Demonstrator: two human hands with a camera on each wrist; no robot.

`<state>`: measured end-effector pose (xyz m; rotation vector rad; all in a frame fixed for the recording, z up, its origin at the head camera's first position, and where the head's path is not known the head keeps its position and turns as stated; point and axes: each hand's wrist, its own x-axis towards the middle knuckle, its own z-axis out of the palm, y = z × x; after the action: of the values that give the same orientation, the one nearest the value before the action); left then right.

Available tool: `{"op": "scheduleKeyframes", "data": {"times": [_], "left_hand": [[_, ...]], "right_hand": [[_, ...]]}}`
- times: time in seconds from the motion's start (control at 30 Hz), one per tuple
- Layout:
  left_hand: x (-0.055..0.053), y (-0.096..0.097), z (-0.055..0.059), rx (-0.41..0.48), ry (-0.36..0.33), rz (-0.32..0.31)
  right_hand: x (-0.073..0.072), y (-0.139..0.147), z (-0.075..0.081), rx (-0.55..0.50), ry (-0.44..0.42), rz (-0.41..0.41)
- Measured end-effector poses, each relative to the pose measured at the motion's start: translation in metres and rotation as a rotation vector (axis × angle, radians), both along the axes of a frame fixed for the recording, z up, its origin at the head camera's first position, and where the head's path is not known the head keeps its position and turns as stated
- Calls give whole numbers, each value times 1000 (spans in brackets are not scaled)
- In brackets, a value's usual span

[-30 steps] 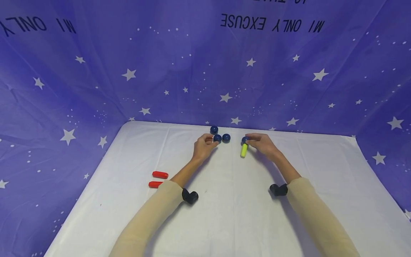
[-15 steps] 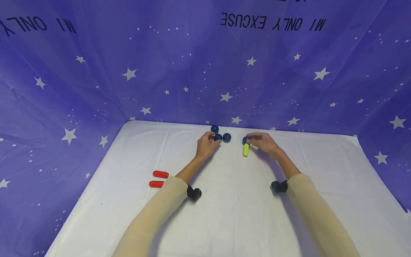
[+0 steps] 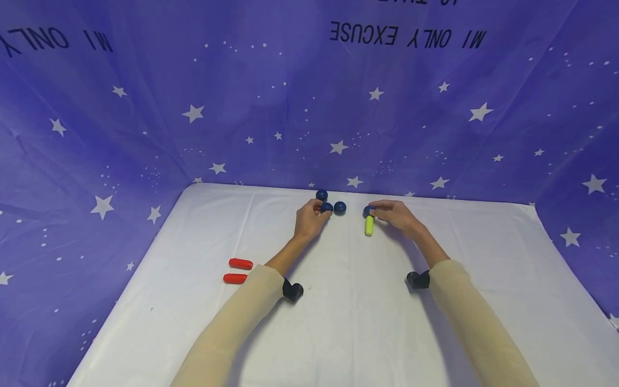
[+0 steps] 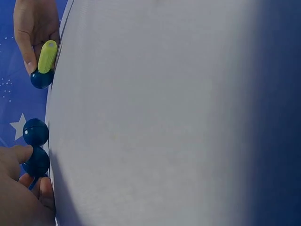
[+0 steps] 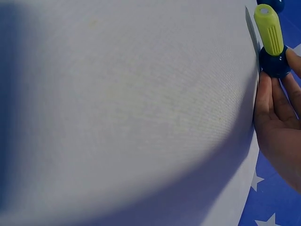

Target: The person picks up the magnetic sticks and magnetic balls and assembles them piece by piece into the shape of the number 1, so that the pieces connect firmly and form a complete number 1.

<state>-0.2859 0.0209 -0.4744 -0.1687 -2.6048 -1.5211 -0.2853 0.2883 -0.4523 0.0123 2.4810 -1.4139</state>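
My left hand (image 3: 309,219) pinches a shiny blue ball (image 3: 326,208) between thumb and fingers, near the table's far edge. Touching or nearly touching it on the right is a second blue ball (image 3: 340,208). Another blue ball (image 3: 321,195) lies just behind, by the fingertips. Across a small gap, my right hand (image 3: 395,215) holds a blue ball (image 5: 274,63) with thumb and fingertips. From that ball a short ribbed yellow-green rod (image 5: 269,29) sticks out toward me, its end joined to or against the ball. Fingers partly cover both held balls.
Two red rods (image 3: 240,263) lie side by side on the white-covered table (image 3: 329,333), left of my left forearm; the sleeve reaches the nearer one's end. A purple starry cloth (image 3: 271,107) rises behind and at the sides. Black wrist mounts (image 3: 293,291) stick inward from both sleeves.
The left forearm has shifted slightly right and forward, uncovering more of the nearer red rod. The yellow-green rod has swung a little straighter toward me. Both hands keep their balls.
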Motion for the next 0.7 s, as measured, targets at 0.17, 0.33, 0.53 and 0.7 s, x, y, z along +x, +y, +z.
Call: {"op": "scheduleKeyframes", "data": {"times": [0.17, 0.33, 0.53, 0.7], "left_hand": [[0, -2, -1, 11, 4, 8], [4, -6, 0, 66, -11, 32], [12, -8, 5, 124, -12, 29], [23, -3, 9, 139, -13, -22]], "right_hand": [[-1, 0, 0, -14, 3, 17], [-1, 0, 0, -13, 2, 25], [0, 0, -1, -21, -3, 22], [0, 1, 0, -22, 3, 30]]}}
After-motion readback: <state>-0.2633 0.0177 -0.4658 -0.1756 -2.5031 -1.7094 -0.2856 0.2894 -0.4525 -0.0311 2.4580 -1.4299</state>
